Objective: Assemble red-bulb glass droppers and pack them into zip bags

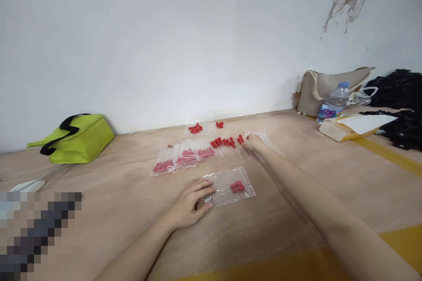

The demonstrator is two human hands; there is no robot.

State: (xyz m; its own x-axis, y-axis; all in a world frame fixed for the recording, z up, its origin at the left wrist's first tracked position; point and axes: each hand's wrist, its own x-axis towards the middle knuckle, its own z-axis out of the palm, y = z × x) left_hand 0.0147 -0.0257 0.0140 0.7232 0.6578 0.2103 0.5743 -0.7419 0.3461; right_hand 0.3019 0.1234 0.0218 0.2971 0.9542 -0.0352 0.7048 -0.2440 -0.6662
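My left hand lies on the table with its fingers stretched out and the thumb apart. Its fingertips rest on the left end of a clear zip bag. Inside that bag are glass droppers with red rubber bulbs. Farther off, my right hand has its fingers curled together beside loose red-bulbed droppers; what they pinch, if anything, is hidden. More loose droppers lie in a row just left of it. Several filled bags of droppers lie left of that row.
Loose red bulbs lie on plastic near the wall. A lime-green bag stands at left. At right are a water bottle, a beige handbag, an open carton and a black heap.
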